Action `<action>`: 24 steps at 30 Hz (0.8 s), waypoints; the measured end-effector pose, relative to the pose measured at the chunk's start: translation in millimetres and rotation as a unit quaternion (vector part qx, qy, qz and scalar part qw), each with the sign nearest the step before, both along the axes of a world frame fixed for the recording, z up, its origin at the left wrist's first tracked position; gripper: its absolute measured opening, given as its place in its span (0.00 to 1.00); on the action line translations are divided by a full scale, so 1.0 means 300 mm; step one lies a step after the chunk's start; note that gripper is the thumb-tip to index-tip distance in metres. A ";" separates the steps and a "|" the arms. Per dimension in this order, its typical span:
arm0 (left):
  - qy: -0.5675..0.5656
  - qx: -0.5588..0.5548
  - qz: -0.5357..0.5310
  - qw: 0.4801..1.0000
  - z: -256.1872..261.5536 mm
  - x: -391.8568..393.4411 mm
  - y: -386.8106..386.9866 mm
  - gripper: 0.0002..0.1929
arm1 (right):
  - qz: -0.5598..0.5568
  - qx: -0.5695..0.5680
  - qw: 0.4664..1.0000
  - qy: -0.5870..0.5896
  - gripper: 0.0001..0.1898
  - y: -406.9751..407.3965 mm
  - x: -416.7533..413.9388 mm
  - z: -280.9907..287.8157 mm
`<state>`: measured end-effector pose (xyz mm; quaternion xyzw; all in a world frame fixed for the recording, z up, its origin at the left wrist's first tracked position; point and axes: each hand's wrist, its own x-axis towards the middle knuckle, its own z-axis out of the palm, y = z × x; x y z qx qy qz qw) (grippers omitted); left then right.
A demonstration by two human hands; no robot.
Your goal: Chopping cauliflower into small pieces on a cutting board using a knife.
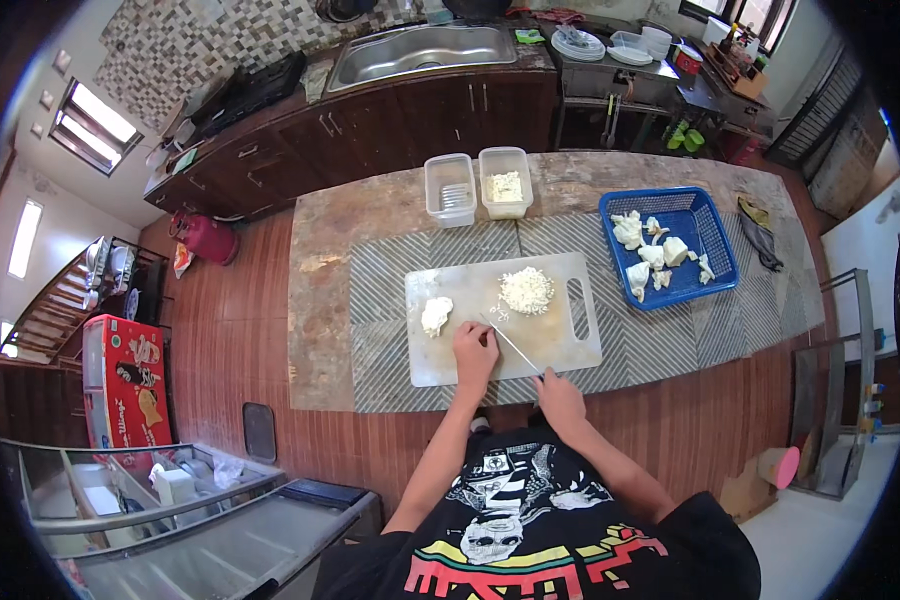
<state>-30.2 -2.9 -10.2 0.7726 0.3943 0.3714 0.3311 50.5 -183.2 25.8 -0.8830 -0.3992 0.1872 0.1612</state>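
My right hand (561, 399) grips the dark handle of a kitchen knife (516, 346), its thin blade angled up and left across a white plastic cutting board (450, 366). Beside the blade, the fingers of my left hand (475, 346) are curled on the board; whether a piece of food is under them is hidden. A white, lumpy chunk of food (436, 316) rests to the left of that hand. Past the knife tip is a heap of finely chopped white food (526, 291), with small bits scattered at its near left edge.
A blue plastic basket (690, 297) with several white chunks stands right of the board. Beyond the board are two clear plastic containers, one without visible food (450, 214) and one holding chopped white food (505, 187). A dark cloth-like item (757, 231) lies at the table's right.
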 end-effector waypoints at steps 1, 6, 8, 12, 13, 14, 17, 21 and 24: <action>-0.006 0.011 0.001 1.000 0.000 -0.003 -0.003 0.01 | -0.014 -0.022 1.000 0.015 0.19 -0.017 0.009 -0.002; -0.001 -0.008 0.000 1.000 0.002 0.001 0.000 0.01 | -0.023 0.005 1.000 -0.002 0.19 -0.033 0.046 0.005; 0.000 -0.017 -0.007 1.000 -0.002 -0.005 0.013 0.01 | -0.027 0.015 1.000 -0.001 0.20 -0.030 0.043 0.008; -0.022 -0.049 -0.037 0.998 0.067 0.017 0.029 0.07 | -0.043 -0.004 0.999 0.017 0.21 -0.058 0.031 0.019; -0.053 -0.063 -0.021 0.996 0.102 0.035 0.031 0.09 | -0.054 -0.007 0.998 0.024 0.21 -0.064 0.030 0.023; -0.053 -0.062 -0.026 0.996 0.078 0.046 0.057 0.09 | -0.058 -0.006 0.998 0.024 0.21 -0.067 0.031 0.017; 0.020 0.051 -0.085 0.995 0.025 0.020 0.129 0.13 | -0.058 0.018 0.998 0.025 0.20 -0.069 0.021 0.011; 0.056 0.044 -0.128 0.989 0.030 0.035 0.147 0.08 | -0.065 0.025 0.997 0.037 0.20 -0.053 0.026 0.004; 0.052 0.039 -0.125 0.990 0.028 0.042 0.135 0.04 | -0.069 0.031 0.996 0.041 0.19 -0.027 0.027 0.021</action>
